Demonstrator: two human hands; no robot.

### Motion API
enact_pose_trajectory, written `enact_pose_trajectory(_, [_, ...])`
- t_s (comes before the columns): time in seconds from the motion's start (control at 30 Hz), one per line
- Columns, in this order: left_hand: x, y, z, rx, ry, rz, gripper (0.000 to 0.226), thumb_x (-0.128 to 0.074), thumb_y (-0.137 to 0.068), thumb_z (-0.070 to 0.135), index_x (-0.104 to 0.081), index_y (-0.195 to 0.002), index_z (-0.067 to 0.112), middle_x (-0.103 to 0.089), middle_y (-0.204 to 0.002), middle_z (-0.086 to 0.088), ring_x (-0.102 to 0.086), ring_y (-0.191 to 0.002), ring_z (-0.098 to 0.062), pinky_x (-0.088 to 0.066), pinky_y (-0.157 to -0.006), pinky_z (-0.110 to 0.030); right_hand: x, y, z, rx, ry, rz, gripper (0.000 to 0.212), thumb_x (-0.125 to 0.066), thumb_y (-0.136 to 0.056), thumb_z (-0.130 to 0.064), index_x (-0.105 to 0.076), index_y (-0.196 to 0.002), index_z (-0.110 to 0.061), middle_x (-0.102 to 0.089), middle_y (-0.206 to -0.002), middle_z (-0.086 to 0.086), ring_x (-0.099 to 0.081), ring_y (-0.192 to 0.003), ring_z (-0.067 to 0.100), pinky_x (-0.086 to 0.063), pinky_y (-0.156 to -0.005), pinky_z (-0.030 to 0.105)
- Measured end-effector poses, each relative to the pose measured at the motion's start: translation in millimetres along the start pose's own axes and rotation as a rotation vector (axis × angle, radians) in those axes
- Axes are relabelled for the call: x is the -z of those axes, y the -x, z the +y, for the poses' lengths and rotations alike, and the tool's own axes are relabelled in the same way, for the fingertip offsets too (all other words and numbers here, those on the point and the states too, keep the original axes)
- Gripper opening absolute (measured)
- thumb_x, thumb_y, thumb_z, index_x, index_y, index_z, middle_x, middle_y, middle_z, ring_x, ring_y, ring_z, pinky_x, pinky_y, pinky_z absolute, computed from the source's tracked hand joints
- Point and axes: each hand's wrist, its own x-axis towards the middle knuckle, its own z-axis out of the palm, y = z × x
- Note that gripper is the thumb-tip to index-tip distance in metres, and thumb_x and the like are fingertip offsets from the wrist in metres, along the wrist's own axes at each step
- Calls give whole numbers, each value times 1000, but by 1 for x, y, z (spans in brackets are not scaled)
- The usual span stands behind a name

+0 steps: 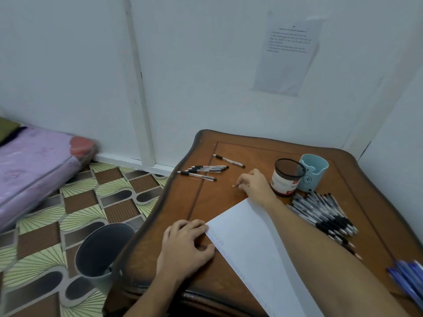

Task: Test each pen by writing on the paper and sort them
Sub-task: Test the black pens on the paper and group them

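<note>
head view: the right hand (pixel 255 185) reaches out over the far middle of the wooden table (pixel 219 197). its bare forearm runs on a slant from the lower right, across the white paper (pixel 251 248). its fingers are curled in and pinch a pen (pixel 235 185), whose pale tip pokes out to the left just above the wood; the rest of the pen is hidden in the hand.

the left hand (pixel 186 245) rests palm down on the near left corner of the paper. its fingers (pixel 194 226) are loosely bent, close together, with the tips on the sheet's edge, and the thumb lies along the edge nearer the body. faint marks run along that edge.

four black pens (pixel 201 171) lie side by side at the table's far left, with one single pen (pixel 229 160) just behind them. a mesh cup (pixel 287 177) and a pale blue holder (pixel 314 172) stand touching, just right of the right hand. a heap of black pens (pixel 325 216) lies below them, with blue pens (pixel 409 280) at the right edge. a grey bin (pixel 103 250) stands on the patterned floor.
</note>
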Motion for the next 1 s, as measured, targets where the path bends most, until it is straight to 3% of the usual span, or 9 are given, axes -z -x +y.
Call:
enact_pose_trajectory(0.1, [1,1,1,2,6,13,71,-27,-66,72,-56,-125,46,-44,-127,39,-28,-123,2,-14,-109,-26,15,18,-26,145,-141,50,10,-50,-102,-21,-59,-105,-25,-56,-104,-5,-50,-103,14,-42,-86,31])
enact_pose_trajectory(0.27, [3,2,4,0,22,14,74,-26,-64,72,-57,-125,44,-45,-128,37,-29,-123,2,-13,-109,-26,25,56,-47,-77,-828,62,24,-44,-102,-7,-52,-111,-28,-67,-73,8,-62,-61,19,-53,-57,30])
enact_pose_trajectory(0.43, [4,2,5,1,21,20,75,-26,-63,72,-58,-124,44,-46,-127,37,-30,-123,1,-14,-109,-27,9,87,-36,-201,-1165,-26,23,-40,-95,1,-59,-103,-9,-75,-95,14,-69,-93,29,-44,-58,32])
enact_pose_trajectory(0.5, [4,2,5,2,18,20,76,-25,-63,73,-58,-125,45,-46,-128,37,-30,-124,1,-14,-109,-27,0,98,-32,-175,-1120,-44,9,-51,-102,-21,-54,-103,-13,-74,-88,12,-67,-85,26,-41,-56,29])
enact_pose_trajectory(0.6, [4,2,6,5,19,24,75,-26,-63,73,-58,-124,44,-46,-128,36,-30,-123,1,-14,-108,-27,-13,100,-33,-150,-980,-88,49,-35,-95,-59,-55,-89,-15,-59,-62,5,-53,-60,16,-36,-53,27])
enact_pose_trajectory(0.67, [3,2,5,2,14,26,74,-27,-64,73,-58,-124,44,-46,-128,36,-30,-122,1,-14,-106,-26,-21,100,-36,-128,-967,-138,49,-29,-103,-51,-57,-89,-13,-57,-63,4,-51,-58,14,-34,-50,27])
enact_pose_trajectory(0.8, [3,2,5,5,29,41,74,-30,-63,72,-60,-123,42,-48,-127,35,-31,-122,0,-13,-104,-24,-36,108,-34,-84,-1004,-174,22,-57,-99,-27,-52,-85,-11,-67,-73,6,-61,-71,14,-46,-65,27])
enact_pose_trajectory(0.87, [2,1,5,3,27,47,73,-31,-63,72,-60,-123,42,-48,-127,35,-31,-121,0,-13,-103,-24,-40,111,-30,-66,-1033,-128,37,-73,-84,-35,-51,-73,-9,-62,-66,8,-64,-67,18,-50,-71,35])
enact_pose_trajectory(1.0, [1,1,4,1,21,51,72,-30,-63,72,-60,-122,43,-48,-125,37,-31,-119,1,-12,-101,-22,-45,115,-29,-75,-911,-12,57,-84,-76,-32,-37,-57,-5,-37,-55,12,-50,-47,18,-44,-49,27])
